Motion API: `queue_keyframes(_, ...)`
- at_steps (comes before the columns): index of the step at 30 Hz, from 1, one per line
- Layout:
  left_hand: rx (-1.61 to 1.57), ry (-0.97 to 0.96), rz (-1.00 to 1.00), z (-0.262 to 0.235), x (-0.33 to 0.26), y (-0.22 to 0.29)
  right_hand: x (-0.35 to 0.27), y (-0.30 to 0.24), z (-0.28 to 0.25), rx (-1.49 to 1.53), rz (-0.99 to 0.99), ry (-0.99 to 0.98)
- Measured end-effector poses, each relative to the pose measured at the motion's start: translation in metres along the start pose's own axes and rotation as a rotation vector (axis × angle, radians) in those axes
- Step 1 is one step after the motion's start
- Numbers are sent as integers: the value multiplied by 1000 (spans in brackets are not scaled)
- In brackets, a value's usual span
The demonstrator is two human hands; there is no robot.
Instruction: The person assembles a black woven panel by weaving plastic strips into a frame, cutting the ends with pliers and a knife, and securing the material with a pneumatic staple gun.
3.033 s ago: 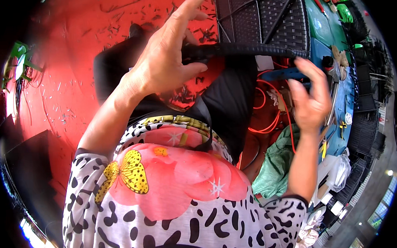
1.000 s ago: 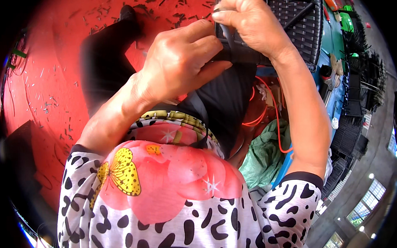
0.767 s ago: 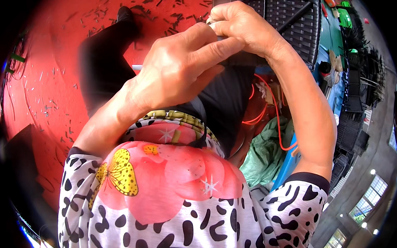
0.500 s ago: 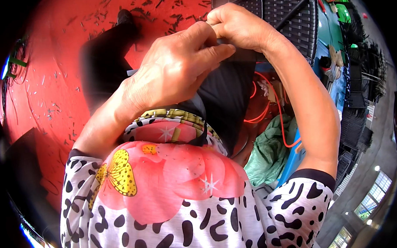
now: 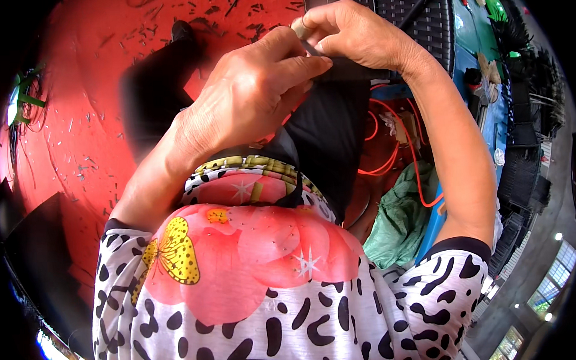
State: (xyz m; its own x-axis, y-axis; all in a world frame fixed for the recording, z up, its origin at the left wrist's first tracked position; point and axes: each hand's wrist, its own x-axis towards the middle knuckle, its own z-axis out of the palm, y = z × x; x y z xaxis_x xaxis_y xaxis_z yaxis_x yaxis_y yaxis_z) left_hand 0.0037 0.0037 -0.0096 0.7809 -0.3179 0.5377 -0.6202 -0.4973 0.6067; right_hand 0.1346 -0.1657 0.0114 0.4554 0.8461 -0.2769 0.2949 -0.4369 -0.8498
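Note:
Close together at the top middle, my left hand (image 5: 250, 86) and my right hand (image 5: 362, 41) are both closed around a dark flat strip (image 5: 311, 50). My left thumb and forefinger point toward my right hand, pressed near the strip. Between my right thumb and bent forefinger the strip's edge shows, and something pale covers that forefinger's tip. The rest of the strip is hidden by my fingers. Beyond my right hand lies a black woven panel (image 5: 416, 33) of plastic wicker. A black strap (image 5: 289, 151) hangs over my lap below my left hand.
The red floor (image 5: 77, 124) on the left is strewn with small dark offcuts. An orange hose (image 5: 414, 169) curls beside a green sack (image 5: 400, 223) on the right. A blue-edged bench (image 5: 481, 78) carries tools and scraps. Black woven pieces (image 5: 525, 152) stand further right.
My right forefinger and thumb have shifted, uncovering more of the dark strip between the hands. My left hand has moved slightly left and down. The view has turned a little.

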Motion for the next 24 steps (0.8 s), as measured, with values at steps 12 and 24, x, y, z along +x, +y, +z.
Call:
queue_keyframes(12, 56, -10, 22, -6, 2, -10, -48, -6, 69, -707, -541, 819)
queue_keyframes(24, 56, -39, 10, -6, 2, -9, -36, 0, 83, -830, -549, 1048)
